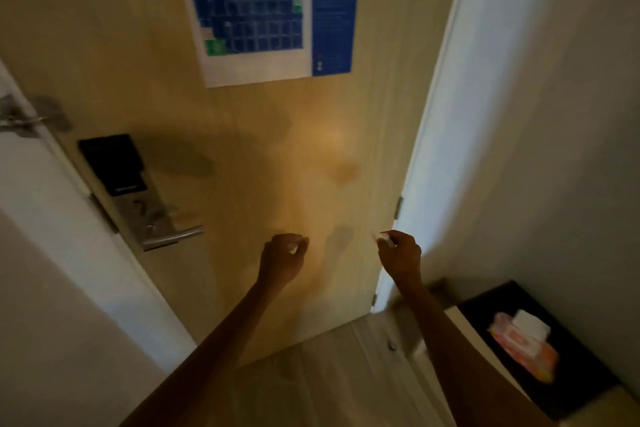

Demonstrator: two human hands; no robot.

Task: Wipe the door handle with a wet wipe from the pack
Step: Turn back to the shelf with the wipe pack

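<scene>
Head view: my left hand point(284, 253) and right hand point(398, 253) each pinch a small, blurred white wipe piece. Brushed-metal lever handle point(173, 237) at door's left; orange soft pack point(523, 343) lower right on black surface point(571, 388).

Bare door point(242, 184) between left hand point(282, 258) and handle point(173, 237)

Both your bare forearms reach forward and up toward the door point(242, 149), well apart from each other. Your left hand point(284, 258) is curled in a loose fist close to the door's lower middle, fingertips pinched together on something small and white. Your right hand point(400, 253) sits level with it, near the door's hinge edge, fingers likewise pinched shut on a small white bit, wrist slightly bent.
</scene>
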